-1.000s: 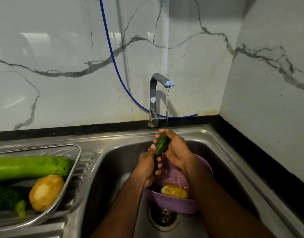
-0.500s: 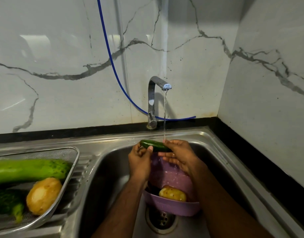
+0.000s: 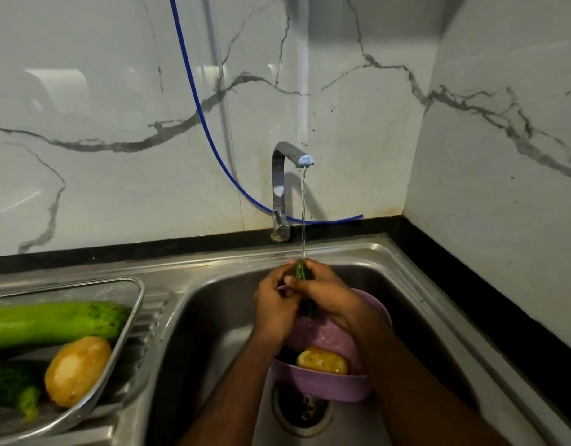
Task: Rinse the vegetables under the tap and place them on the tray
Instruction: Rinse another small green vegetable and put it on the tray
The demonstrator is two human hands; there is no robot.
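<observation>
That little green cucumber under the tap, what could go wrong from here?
1. The cucumber is wet and both the left hand and right hand are wrapped round it, so it could slip and fall into the sink or the purple basket below.
2. The tray to the left already holds a long green gourd, a potato and another dark vegetable, so the cucumber may roll off when set down there.

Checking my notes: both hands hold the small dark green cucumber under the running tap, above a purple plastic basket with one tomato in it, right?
Not quite. The head view shows a yellowish potato, not a tomato, in the purple plastic basket. Both hands, left and right, hold the small dark green cucumber under the running steel tap.
</observation>
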